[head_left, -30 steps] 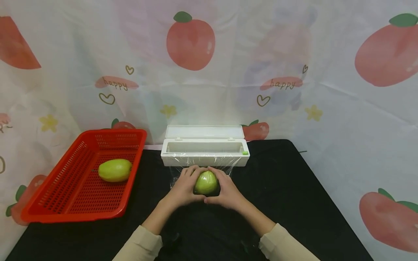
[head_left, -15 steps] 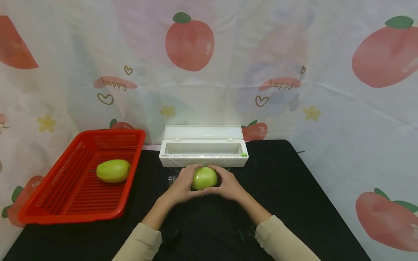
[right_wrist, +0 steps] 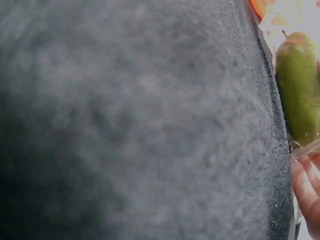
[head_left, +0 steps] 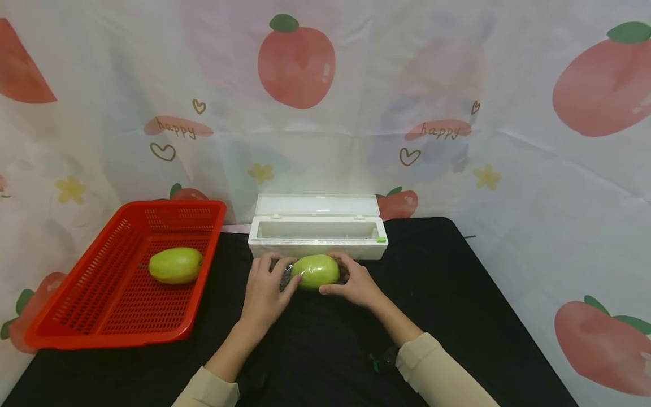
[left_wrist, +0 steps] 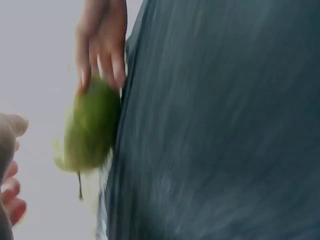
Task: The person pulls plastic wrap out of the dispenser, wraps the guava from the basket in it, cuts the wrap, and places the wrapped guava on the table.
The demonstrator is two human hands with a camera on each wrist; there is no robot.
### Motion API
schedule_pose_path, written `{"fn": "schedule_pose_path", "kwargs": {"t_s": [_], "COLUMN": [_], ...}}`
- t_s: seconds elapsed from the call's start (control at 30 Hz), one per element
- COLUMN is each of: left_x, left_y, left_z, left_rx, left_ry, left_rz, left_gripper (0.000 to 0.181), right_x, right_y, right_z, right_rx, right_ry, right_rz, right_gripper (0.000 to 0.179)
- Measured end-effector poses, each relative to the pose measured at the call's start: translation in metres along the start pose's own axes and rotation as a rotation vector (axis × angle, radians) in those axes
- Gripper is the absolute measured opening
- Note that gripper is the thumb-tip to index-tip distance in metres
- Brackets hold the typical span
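Note:
An oval yellow-green fruit (head_left: 316,271), shiny with clear cling film, lies sideways in front of the white cling film box (head_left: 315,249). At its right end, my right hand (head_left: 354,281) holds it between thumb and fingers. My left hand (head_left: 268,287) is at the left end, fingers spread and loosely bent, beside a crumpled bit of film (head_left: 286,277). In the left wrist view a thin stem points from the fruit (left_wrist: 92,127) toward the left hand, with a gap between. The right wrist view shows film around the fruit (right_wrist: 298,90) and the right fingers at its end.
Behind, the box's lid (head_left: 317,205) stands raised, and a green slider (head_left: 381,239) sits on its front edge. A red basket (head_left: 195,316) on the left holds another yellow-green fruit (head_left: 175,265). Black cloth (head_left: 458,316) covers the table, against a printed curtain (head_left: 351,68).
The film stretched between fruit and box is no longer seen. The fruit has turned sideways and moved slightly toward the box. My left hand has shifted left, away from the right thumb.

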State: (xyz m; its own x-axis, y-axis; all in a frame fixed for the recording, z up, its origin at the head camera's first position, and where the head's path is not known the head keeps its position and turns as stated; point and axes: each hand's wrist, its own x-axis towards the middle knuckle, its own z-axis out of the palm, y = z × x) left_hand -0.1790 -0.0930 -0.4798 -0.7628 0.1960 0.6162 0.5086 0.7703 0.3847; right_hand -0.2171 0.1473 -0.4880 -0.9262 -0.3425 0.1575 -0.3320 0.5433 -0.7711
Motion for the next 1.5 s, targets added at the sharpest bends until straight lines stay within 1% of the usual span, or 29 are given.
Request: {"fn": "schedule_pose_path", "kwargs": {"t_s": [0.03, 0.1, 0.17, 0.23, 0.27, 0.33, 0.43, 0.5, 0.57, 0.67, 0.77, 0.9, 1.0, 1.17, 1.3, 1.4, 1.5], "left_x": [-0.002, -0.005, -0.004, -0.001, 0.002, 0.008, 0.015, 0.019, 0.021, 0.021, 0.022, 0.024, 0.026, 0.027, 0.028, 0.03, 0.035], "left_y": [0.004, 0.01, 0.012, 0.01, 0.008, 0.005, 0.002, 0.002, 0.002, 0.002, 0.001, 0.001, 0.002, 0.005, 0.005, 0.005, 0.004], "left_z": [-0.001, 0.0, 0.004, 0.009, 0.012, 0.016, 0.021, 0.023, 0.025, 0.027, 0.029, 0.033, 0.037, 0.045, 0.045, 0.044, 0.043], "left_rx": [0.01, -0.007, -0.058, -0.106, -0.124, -0.128, -0.078, -0.047, -0.034, -0.043, -0.068, -0.071, -0.06, -0.068, -0.085, -0.098, -0.108], "left_ry": [-0.012, -0.079, -0.175, -0.233, -0.249, -0.264, -0.279, -0.298, -0.313, -0.315, -0.296, -0.276, -0.25, -0.201, -0.178, -0.182, -0.2], "left_rz": [-0.013, -0.045, -0.084, -0.118, -0.129, -0.129, -0.107, -0.081, -0.074, -0.1, -0.136, -0.156, -0.166, -0.197, -0.204, -0.211, -0.24], "left_gripper": [0.046, 0.055, 0.065, 0.069, 0.068, 0.068, 0.075, 0.081, 0.084, 0.082, 0.079, 0.075, 0.071, 0.068, 0.062, 0.058, 0.06], "right_x": [0.0, 0.0, 0.0, 0.001, 0.001, 0.002, 0.003, 0.003, 0.004, 0.005, 0.005, 0.004, 0.005, 0.007, 0.008, 0.011, 0.014], "right_y": [-0.001, -0.002, -0.002, -0.001, 0.0, 0.001, 0.002, 0.001, 0.001, 0.0, -0.001, -0.002, 0.0, 0.004, 0.004, 0.004, 0.001], "right_z": [-0.001, -0.002, -0.003, -0.003, -0.003, -0.003, -0.002, -0.001, 0.0, 0.003, 0.004, 0.004, 0.005, 0.007, 0.008, 0.008, 0.006], "right_rx": [0.006, 0.02, 0.033, 0.045, 0.05, 0.06, 0.053, 0.034, 0.005, -0.027, -0.06, -0.065, -0.024, 0.082, 0.113, 0.125, 0.141], "right_ry": [-0.003, -0.007, -0.008, -0.009, -0.011, -0.016, -0.007, 0.01, 0.031, 0.05, 0.072, 0.136, 0.166, 0.189, 0.196, 0.201, 0.206], "right_rz": [0.006, 0.015, 0.02, 0.02, 0.025, 0.032, 0.031, 0.016, -0.002, -0.01, -0.012, -0.02, -0.003, 0.043, 0.07, 0.095, 0.117], "right_gripper": [0.082, 0.081, 0.08, 0.078, 0.077, 0.076, 0.073, 0.071, 0.071, 0.072, 0.073, 0.076, 0.074, 0.061, 0.059, 0.057, 0.054]}}
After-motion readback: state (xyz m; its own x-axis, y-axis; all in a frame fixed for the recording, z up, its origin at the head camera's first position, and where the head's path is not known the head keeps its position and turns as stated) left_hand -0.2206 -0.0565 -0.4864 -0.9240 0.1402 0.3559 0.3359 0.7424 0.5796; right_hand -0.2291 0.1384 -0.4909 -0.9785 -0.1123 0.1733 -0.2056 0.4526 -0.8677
